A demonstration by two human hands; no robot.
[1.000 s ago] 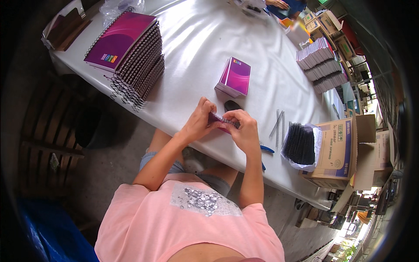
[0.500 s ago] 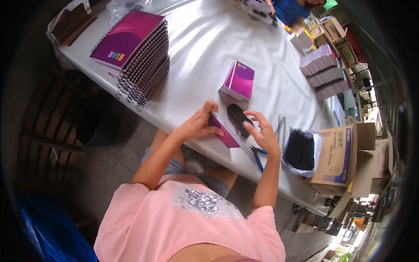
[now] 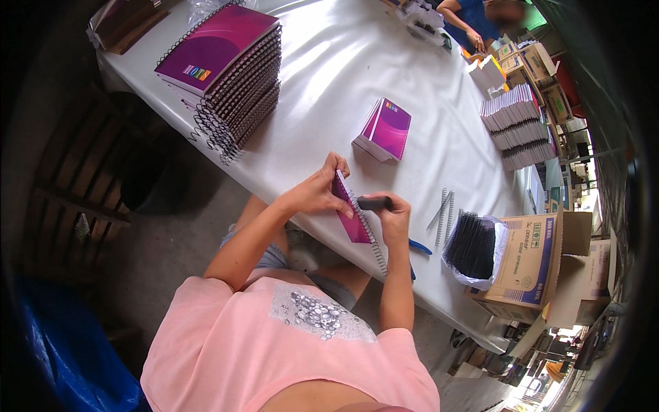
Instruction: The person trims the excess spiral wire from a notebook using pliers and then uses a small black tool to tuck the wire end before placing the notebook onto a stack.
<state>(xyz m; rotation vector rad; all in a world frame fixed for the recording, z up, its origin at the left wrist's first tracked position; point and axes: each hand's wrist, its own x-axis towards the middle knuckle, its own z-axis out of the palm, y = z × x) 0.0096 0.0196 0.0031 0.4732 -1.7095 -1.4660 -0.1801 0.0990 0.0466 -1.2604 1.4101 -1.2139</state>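
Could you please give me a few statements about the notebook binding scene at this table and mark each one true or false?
1. The left hand holds a purple notebook upright on its edge. True.
2. The right hand is empty. False: it grips a dark tool against the notebook's wire spiral.
3. A tall stack of spiral-bound notebooks stands on the table's far left. True.
4. The cardboard box at the right holds red pens. False: it holds a bundle of black wire spirals.
5. A small pile of purple notebooks lies on the white table. True.
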